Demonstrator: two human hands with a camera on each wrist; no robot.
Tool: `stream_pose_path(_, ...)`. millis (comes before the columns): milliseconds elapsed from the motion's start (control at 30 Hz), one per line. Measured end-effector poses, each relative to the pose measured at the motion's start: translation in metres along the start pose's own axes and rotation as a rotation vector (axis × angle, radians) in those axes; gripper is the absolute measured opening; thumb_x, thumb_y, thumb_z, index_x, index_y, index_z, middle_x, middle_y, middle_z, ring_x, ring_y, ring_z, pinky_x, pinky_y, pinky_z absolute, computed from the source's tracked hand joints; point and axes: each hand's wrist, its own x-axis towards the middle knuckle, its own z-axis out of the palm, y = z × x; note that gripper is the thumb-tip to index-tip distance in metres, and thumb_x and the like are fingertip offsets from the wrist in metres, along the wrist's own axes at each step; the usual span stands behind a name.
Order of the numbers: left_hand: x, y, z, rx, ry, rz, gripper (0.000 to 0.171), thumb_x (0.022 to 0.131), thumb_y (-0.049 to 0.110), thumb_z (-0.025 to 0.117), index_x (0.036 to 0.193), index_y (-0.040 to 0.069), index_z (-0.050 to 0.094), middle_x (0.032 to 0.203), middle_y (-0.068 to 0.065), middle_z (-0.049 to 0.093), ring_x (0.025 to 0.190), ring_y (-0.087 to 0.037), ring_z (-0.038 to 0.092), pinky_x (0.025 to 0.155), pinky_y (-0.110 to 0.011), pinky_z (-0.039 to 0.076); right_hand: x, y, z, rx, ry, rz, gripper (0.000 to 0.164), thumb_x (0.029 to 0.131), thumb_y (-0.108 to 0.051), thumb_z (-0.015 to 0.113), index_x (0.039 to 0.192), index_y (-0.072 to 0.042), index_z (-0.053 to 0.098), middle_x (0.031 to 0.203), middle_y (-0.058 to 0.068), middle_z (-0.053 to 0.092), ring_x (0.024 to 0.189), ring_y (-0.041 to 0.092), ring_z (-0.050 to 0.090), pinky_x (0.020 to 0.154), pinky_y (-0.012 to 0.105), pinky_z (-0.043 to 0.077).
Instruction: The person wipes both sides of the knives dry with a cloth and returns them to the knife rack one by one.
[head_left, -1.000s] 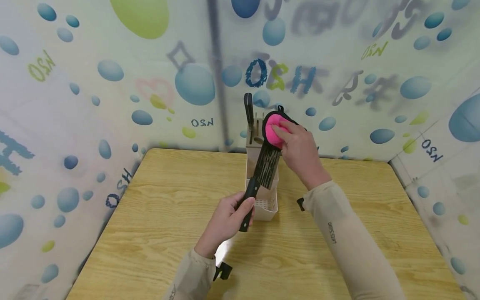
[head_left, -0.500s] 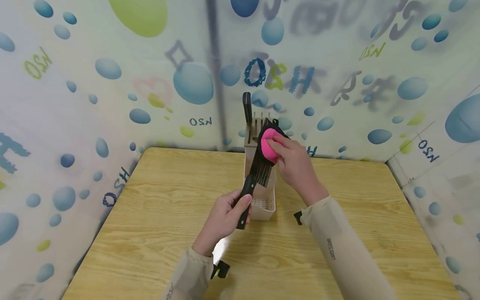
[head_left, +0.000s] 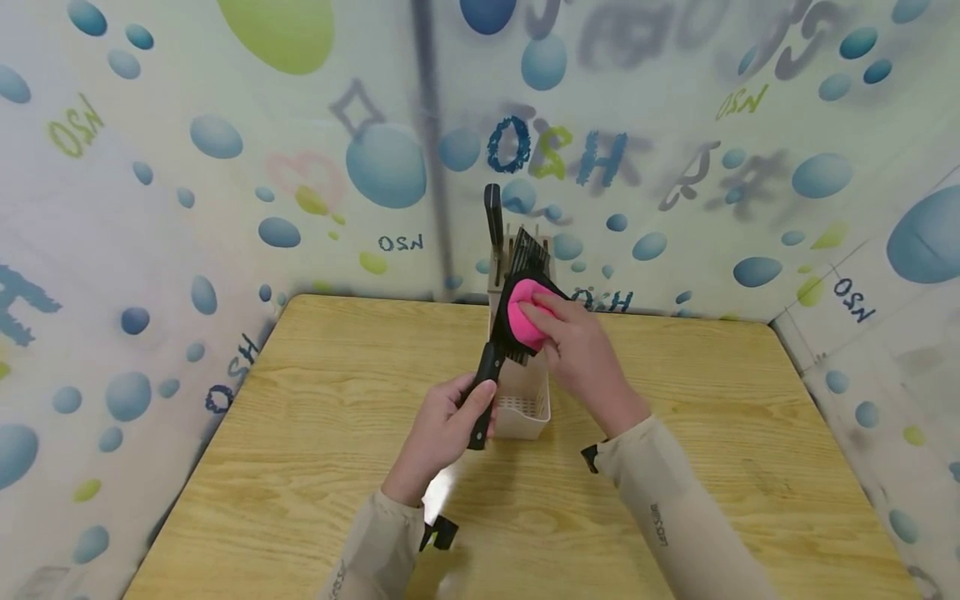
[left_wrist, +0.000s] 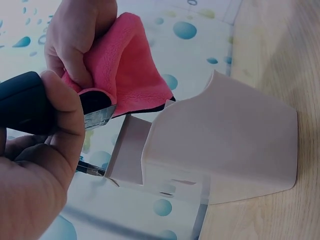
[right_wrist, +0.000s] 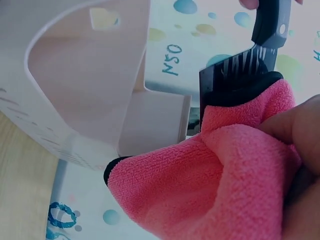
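Observation:
My left hand grips the black handle of a kitchen knife, whose broad, dark-streaked blade points up and away in the head view. My right hand pinches a pink cloth with black edging and presses it round the blade near the handle. Only the blade's far end and a sliver by the handle show past the cloth. In the right wrist view the cloth folds over part of the blade. Behind the blade stands a beige knife holder, partly hidden by knife and cloth.
Another black-handled knife stands upright in the holder's left slot. The holder rests on a wooden table, near its back edge. A patterned wall covering rises behind and at both sides.
The right hand has slid the cloth down along the blade, from near its far end toward the handle. The left hand keeps its grip, with the knife shifting slightly.

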Motion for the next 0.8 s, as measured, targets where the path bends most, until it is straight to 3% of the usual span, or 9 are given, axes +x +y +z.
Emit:
stream_pose_path(133, 0.0, -0.001, -0.001, -0.026, 0.017, -0.008, 0.039, 0.11, 0.024, 0.051, 0.092, -0.008, 0.062, 0.073, -0.012, 0.061, 0.059, -0.018, 0.06, 0.054, -0.029, 0.052, -0.004, -0.004, 0.003, 0.006, 0.008, -0.029, 0.043, 0.089, 0.013, 0.063, 0.127, -0.003, 0.073, 0.134, 0.022, 0.066, 0.123, 0.043, 0.062, 0.103, 0.054, 0.05)
stream_pose_path(400, -0.001, 0.004, -0.002, -0.05, 0.042, -0.033, 0.037, 0.109, 0.027, 0.053, 0.089, -0.001, 0.062, 0.072, -0.009, 0.06, 0.058, -0.015, 0.058, 0.053, -0.027, 0.049, -0.013, -0.009, 0.007, 0.028, 0.029, -0.071, 0.046, 0.084, 0.015, 0.061, 0.125, -0.003, 0.074, 0.131, 0.022, 0.067, 0.122, 0.043, 0.063, 0.102, 0.055, 0.051)
stream_pose_path(600, -0.002, 0.005, -0.003, -0.048, 0.041, -0.03, 0.036, 0.109, 0.026, 0.053, 0.089, -0.003, 0.062, 0.071, -0.009, 0.06, 0.058, -0.015, 0.058, 0.053, -0.027, 0.049, -0.014, -0.011, 0.005, 0.03, 0.009, -0.053, 0.049, 0.083, 0.017, 0.059, 0.125, -0.002, 0.074, 0.132, 0.023, 0.066, 0.122, 0.043, 0.063, 0.101, 0.055, 0.051)
stream_pose_path(800, -0.003, 0.004, -0.002, -0.047, 0.02, 0.005, 0.036, 0.109, 0.024, 0.053, 0.09, -0.006, 0.061, 0.071, -0.01, 0.06, 0.058, -0.015, 0.059, 0.052, -0.027, 0.049, -0.008, -0.005, -0.001, 0.006, 0.008, -0.018, 0.045, 0.088, 0.013, 0.058, 0.128, -0.002, 0.072, 0.135, 0.022, 0.065, 0.122, 0.044, 0.062, 0.102, 0.053, 0.051)
